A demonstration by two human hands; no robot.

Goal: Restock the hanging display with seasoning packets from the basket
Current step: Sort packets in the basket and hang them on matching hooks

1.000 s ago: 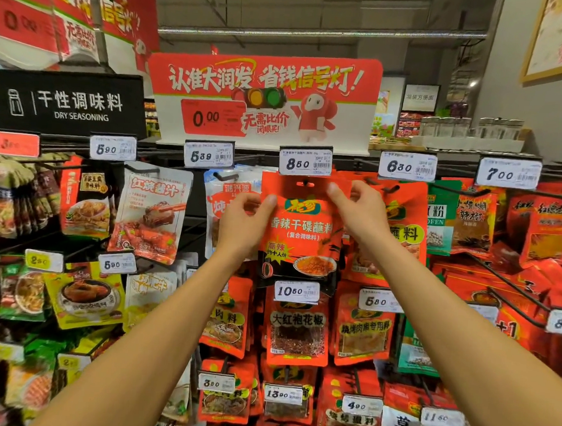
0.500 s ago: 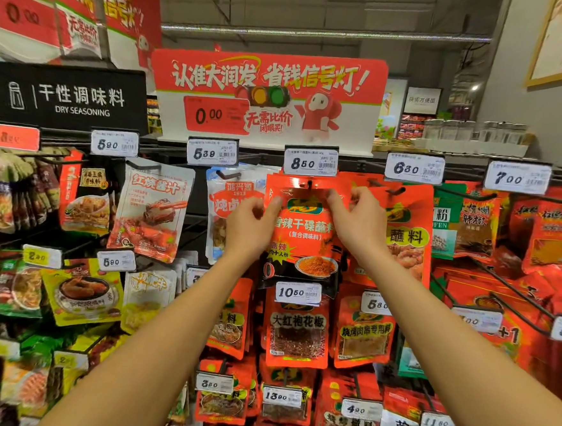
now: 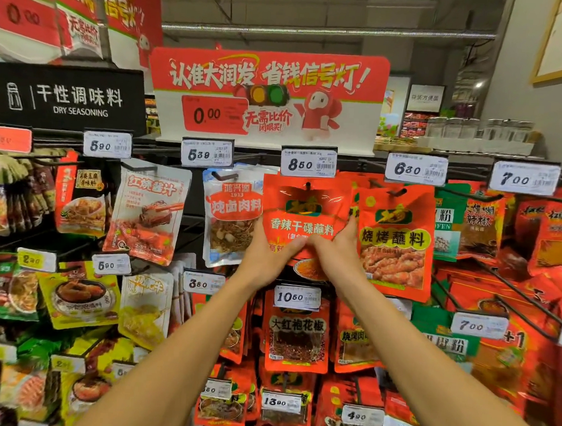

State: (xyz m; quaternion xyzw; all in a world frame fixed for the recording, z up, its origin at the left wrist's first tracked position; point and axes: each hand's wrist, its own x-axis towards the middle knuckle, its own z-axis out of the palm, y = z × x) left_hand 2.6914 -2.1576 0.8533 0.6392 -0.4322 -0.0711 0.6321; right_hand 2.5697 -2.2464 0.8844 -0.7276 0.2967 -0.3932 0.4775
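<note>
1. Where both forearms rise from the bottom edge, the left hand [image 3: 263,255] and right hand [image 3: 340,250] meet at the lower middle of an orange-red seasoning packet [image 3: 301,211] marked 香辣干碟蘸料, which hangs from a peg hook [image 3: 307,185] under the 8.50 price tag [image 3: 308,163].
2. The left fingers are curled against the packet's lower left, the thumb lying across its front; the right fingers press its lower right, one finger reaching up along the right edge. Whether either hand truly pinches the film I cannot tell.
3. Room to move is narrow: the packet's left edge overlaps a clear-and-blue stew-spice packet [image 3: 231,216], and its right edge touches a red barbecue-dip packet [image 3: 395,240] under the 6.30 price tag [image 3: 415,169].
4. Just below the hands hangs the 10.50 price tag [image 3: 297,297], with a Sichuan peppercorn packet [image 3: 297,337] beneath it; further rows of packets hang close below.
5. At right, bare black peg arms [image 3: 500,294] jut forward and down, with loose red packets behind them.
6. The display is a dark wire rack with a black rail [image 3: 360,158] along the top carrying the price tags; above stand a red-and-white promotional sign [image 3: 268,95] and a black "DRY SEASONING" sign [image 3: 65,98].
7. The packets are flat, glossy film pouches, catching ceiling light; the held one is creased near its top.
</note>
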